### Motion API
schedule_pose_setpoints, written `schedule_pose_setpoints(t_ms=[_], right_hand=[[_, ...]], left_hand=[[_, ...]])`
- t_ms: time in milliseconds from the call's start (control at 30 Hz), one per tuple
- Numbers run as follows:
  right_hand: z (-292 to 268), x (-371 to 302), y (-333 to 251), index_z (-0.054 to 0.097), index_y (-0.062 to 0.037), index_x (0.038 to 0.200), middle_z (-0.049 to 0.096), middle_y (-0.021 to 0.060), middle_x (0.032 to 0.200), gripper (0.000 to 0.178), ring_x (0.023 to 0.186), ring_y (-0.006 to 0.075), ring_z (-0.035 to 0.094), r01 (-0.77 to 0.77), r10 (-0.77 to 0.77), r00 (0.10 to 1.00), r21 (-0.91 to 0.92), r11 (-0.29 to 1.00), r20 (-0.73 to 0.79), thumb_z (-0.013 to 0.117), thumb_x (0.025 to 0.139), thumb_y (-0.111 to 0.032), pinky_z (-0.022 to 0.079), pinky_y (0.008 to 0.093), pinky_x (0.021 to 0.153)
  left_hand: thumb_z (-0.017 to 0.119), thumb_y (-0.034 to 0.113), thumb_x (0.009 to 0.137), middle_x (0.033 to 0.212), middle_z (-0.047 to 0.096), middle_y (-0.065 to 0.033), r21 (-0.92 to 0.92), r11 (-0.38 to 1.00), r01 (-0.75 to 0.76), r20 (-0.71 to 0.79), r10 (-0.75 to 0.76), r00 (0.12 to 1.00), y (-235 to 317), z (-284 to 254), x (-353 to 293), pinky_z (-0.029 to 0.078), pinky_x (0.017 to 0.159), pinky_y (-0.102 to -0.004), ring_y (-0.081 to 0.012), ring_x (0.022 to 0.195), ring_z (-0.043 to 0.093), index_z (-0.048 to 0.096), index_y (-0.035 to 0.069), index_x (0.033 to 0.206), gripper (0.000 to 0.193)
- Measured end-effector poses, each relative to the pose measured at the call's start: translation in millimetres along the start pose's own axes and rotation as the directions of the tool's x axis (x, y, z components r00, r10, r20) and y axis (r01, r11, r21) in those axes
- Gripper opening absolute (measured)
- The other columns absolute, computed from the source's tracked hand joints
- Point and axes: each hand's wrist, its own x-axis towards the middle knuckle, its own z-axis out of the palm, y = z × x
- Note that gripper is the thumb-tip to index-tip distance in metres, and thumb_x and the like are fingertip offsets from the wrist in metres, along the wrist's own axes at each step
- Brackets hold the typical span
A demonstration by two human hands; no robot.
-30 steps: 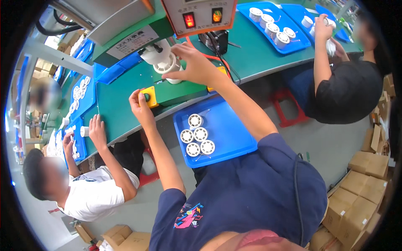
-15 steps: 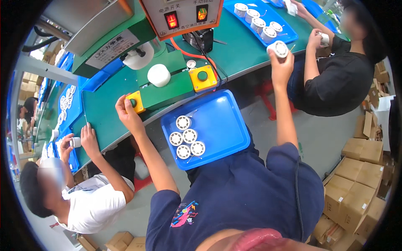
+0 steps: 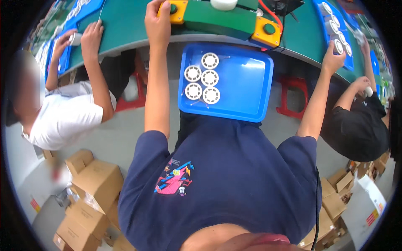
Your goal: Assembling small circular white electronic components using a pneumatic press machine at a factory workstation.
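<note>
My left hand (image 3: 158, 25) is at the left yellow button box (image 3: 179, 11), with its fingers curled at the box's left side and the thumb against it. My right hand (image 3: 333, 61) reaches out to the far right, closed on a white round slotted motor part (image 3: 338, 46) at the near edge of a blue tray (image 3: 348, 63). More white motor parts (image 3: 333, 27) stand in that tray. In front of my body sits another blue tray (image 3: 251, 109). Several white slotted motor parts (image 3: 210, 78) with thin wires are grouped in its left half.
A green machine base (image 3: 222, 20) bears a white round pad (image 3: 224, 4) and a second yellow button box (image 3: 267, 32). A co-worker in white (image 3: 75, 113) sits left, one in black (image 3: 356, 125) right. Red stools (image 3: 293, 97) and cartons (image 3: 94, 184) stand around.
The view has tilted down and turned. My right hand has carried the white motor part from the air to the far-right tray. My left hand stays at the button box.
</note>
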Motion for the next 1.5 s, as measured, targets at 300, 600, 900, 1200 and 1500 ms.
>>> schedule_pose_setpoints(t_ms=[300,600,900,1200,1500], right_hand=[[-63.4,-160.2,-25.8,0.068,0.0049,0.108,0.069,0.0185,0.102,0.025,0.096,0.0302,0.065,-0.007,0.013,0.998,0.105,0.994,-0.057,0.067,0.098,-0.018,0.051,0.0411,0.091],[-51.6,-266.0,-170.5,0.062,-0.0024,0.131,0.067,0.0121,0.117,0.041,0.085,0.0192,0.067,-0.178,-0.29,0.455,0.405,0.897,0.842,0.073,0.091,-0.007,0.054,0.0317,0.078],[0.2,-274.0,-195.3,0.057,-0.0041,0.137,0.061,0.0129,0.127,0.057,0.095,0.0244,0.066,-0.252,-0.481,0.296,0.553,0.794,0.825,0.078,0.083,-0.01,0.054,0.0331,0.079],[-91.7,-231.6,-199.8,0.058,0.0014,0.126,0.06,0.0137,0.12,0.054,0.104,0.0243,0.064,-0.509,-0.353,0.445,0.557,0.657,0.823,0.082,0.08,-0.015,0.054,0.0349,0.082],[-109.4,-184.7,-236.6,0.062,0.001,0.116,0.066,0.0166,0.095,0.062,0.079,0.0362,0.067,0.252,-0.675,0.47,0.646,0.72,0.568,0.081,0.079,-0.045,0.055,0.0399,0.066]], left_hand=[[0.067,0.013,0.092,0.11,0.064,-0.0132,0.285,0.958,0.01,-0.243,0.062,0.968,42.8,-4.8,-128.2,0.046,0.098,-0.0391,-0.0297,0.11,0.058,0.062,0.001,0.113,0.024],[0.073,0.021,0.09,0.122,0.065,-0.0189,0.56,0.821,0.113,0.19,-0.259,0.947,36.6,-7.0,-184.4,0.037,0.11,-0.0509,-0.0403,0.126,0.054,0.063,0.002,0.123,0.04],[0.073,0.014,0.082,0.138,0.057,-0.0245,0.527,0.845,-0.092,0.522,-0.236,0.82,37.4,11.1,-158.3,0.032,0.118,-0.0521,-0.0428,0.138,0.047,0.052,-0.002,0.141,0.064],[0.077,0.011,0.079,0.131,0.058,-0.0224,0.136,0.99,0.042,0.748,-0.13,0.65,104.8,17.3,-147.0,0.049,0.103,-0.0443,-0.0422,0.122,0.059,0.047,0.002,0.145,0.073],[0.082,0.009,0.074,0.116,0.063,-0.0216,0.03,0.987,0.155,0.616,-0.141,0.775,131.5,42.5,-158.2,0.053,0.089,-0.0448,-0.0425,0.107,0.064,0.053,-0.001,0.127,0.062]])
